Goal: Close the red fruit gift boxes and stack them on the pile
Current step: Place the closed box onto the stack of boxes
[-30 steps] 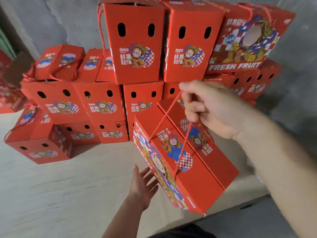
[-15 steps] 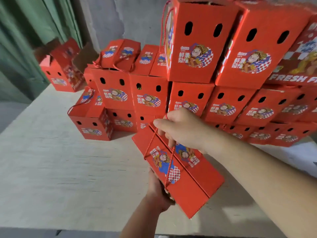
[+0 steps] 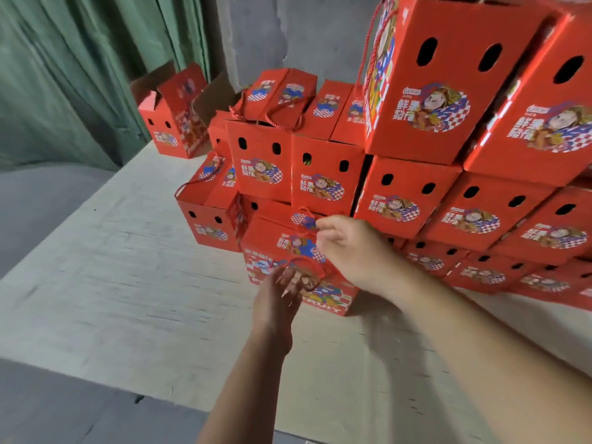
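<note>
Board [image 3: 112, 283] edge near; box [image 3: 272, 238] (closed) against pile [image 3: 416, 193].

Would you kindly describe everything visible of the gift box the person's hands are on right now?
The gift box is red printed cardboard with a cartoon figure, blue-white checks and partial white lettering on its front. Its top flaps look closed. It sits on the pale board at the pile's front edge, against lower boxes. The right hand pinches its red cord handle above the top; the left hand, fingers straight, touches its front face.
</note>
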A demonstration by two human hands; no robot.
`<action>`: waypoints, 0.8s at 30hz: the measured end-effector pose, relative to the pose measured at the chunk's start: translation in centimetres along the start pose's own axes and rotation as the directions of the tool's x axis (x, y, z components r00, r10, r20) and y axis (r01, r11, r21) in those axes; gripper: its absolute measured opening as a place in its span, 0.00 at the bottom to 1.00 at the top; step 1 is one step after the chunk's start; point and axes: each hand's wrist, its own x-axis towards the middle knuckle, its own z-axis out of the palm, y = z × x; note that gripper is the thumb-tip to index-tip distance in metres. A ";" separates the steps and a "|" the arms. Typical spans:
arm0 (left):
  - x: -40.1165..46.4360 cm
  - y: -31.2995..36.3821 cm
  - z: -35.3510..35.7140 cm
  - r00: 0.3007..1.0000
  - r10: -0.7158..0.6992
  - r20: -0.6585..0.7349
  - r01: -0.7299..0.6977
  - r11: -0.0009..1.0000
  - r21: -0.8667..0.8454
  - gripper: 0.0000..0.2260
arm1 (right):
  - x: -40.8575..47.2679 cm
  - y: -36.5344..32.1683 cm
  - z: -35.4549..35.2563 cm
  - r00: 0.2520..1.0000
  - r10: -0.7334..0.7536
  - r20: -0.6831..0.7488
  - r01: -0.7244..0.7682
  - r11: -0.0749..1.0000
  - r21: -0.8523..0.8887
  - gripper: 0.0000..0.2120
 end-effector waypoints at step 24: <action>-15.1 -18.6 23.7 0.572 -0.251 0.781 -0.297 0.824 0.482 0.15 | -22.8 19.2 -15.5 0.617 0.371 -0.694 0.006 0.880 0.476 0.17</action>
